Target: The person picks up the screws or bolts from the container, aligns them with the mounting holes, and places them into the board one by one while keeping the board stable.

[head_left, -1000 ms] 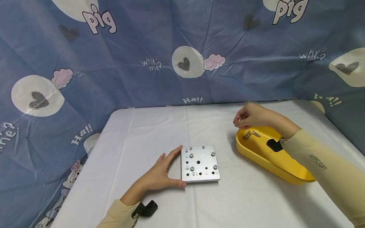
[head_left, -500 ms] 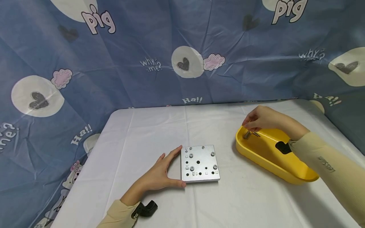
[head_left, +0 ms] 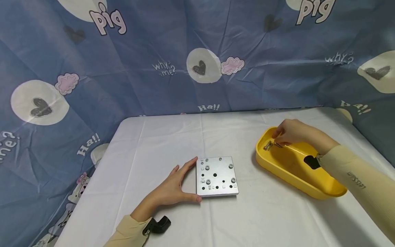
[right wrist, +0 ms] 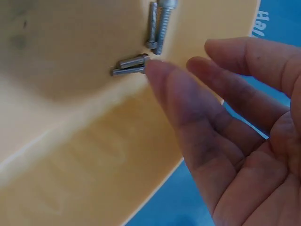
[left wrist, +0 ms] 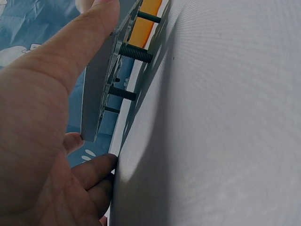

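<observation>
Left hand [head_left: 171,192] is closest, spread wide along one edge of the metal plate [head_left: 220,171], thumb at its near left corner and a fingertip at the far left one, so it's got hold of that side. Plate's mid-table; the left wrist view shows threaded shanks [left wrist: 136,53] poking out underneath, though whether they're bearing its weight I can't tell. With only that edge held, I'd guess a firm push on the right side could tip it or jog a screw loose.

Further off, right hand [head_left: 293,132] is down in the yellow tray [head_left: 290,177], fingers bunched narrow by the screws [right wrist: 131,61]. One fingertip overlaps a screw, but whether it's pinched, can't tell. Fiddly spot imo: they lie in tight pairs, so grabbing two at once or rolling one away seems easy.

Looks-wise: plate's a squarish slab, satiny silver, dotted with dark round holes and chunky screw heads [head_left: 233,180]. Loose screws are shiny, skinny shanks with fat round heads. Tray looks like smooth plastic, long with rounded ends. White tablecloth [head_left: 163,147] has soft fold lines, and behind it all hangs a crinkly blue backdrop [head_left: 132,79] with hearts and "pig" lettering.
</observation>
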A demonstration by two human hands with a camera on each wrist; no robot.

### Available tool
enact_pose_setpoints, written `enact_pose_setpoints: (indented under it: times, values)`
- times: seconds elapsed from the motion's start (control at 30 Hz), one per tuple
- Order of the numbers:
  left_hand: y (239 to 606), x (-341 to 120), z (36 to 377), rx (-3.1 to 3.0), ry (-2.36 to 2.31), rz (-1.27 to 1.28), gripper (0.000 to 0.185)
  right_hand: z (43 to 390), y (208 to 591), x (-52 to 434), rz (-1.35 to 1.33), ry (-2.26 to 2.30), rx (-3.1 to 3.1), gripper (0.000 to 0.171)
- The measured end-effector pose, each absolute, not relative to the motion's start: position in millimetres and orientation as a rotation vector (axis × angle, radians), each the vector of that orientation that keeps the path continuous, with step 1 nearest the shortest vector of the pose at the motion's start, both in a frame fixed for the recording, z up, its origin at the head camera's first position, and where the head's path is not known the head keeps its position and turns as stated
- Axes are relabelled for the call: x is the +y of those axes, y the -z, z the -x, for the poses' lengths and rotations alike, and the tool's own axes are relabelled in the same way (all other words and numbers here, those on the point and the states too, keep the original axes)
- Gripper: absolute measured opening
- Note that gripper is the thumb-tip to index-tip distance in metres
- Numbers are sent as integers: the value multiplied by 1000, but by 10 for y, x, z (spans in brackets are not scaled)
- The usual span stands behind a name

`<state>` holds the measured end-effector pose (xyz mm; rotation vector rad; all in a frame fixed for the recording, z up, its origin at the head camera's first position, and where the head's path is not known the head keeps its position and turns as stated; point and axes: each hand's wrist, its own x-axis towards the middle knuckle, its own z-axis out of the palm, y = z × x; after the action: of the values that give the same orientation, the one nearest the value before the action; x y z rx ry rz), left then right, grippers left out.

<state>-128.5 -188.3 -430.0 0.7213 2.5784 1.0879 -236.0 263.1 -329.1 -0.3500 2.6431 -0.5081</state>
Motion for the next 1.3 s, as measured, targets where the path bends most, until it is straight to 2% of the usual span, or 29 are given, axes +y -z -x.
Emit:
enact_pose_setpoints:
  times: [0.37, 0.7, 1.3]
  values:
    - [4317, -1882, 1287, 2573, -1092, -697, 131, 2333, 3385, 2635, 396, 344, 2690, 29]
    - [4309, -1887, 1283, 2572, -1102, -711, 131, 2366, 3451, 2628, 415, 301, 2718, 34]
    - [4319, -1886, 1290, 2569, -1092, -686, 131, 2366, 3548, 2602, 496, 294, 2751, 25]
